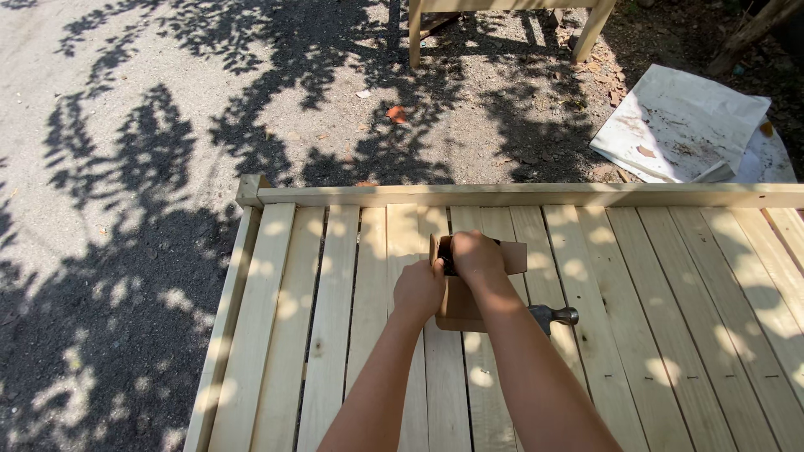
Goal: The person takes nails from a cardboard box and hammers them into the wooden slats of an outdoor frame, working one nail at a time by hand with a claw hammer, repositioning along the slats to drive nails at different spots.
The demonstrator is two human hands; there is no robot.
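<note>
Forearms nearest; our left hand (419, 289) gripped the brown cardboard box (469, 293) edge, right hand (476, 255) reached inside, grip hidden; hammer (554, 316) just right.

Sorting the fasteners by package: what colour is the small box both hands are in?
Plain brown cardboard box, shown in the head view, resting on the pale wooden slats.

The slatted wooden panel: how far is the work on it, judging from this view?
Done: the slats of the wooden panel lie side by side inside the frame rail, and small nail marks show on the right slats. In hand: the left hand steadies a small cardboard box while the right hand reaches into it. The hammer lies beside it. Left: cannot tell which slats lack nails.
</note>
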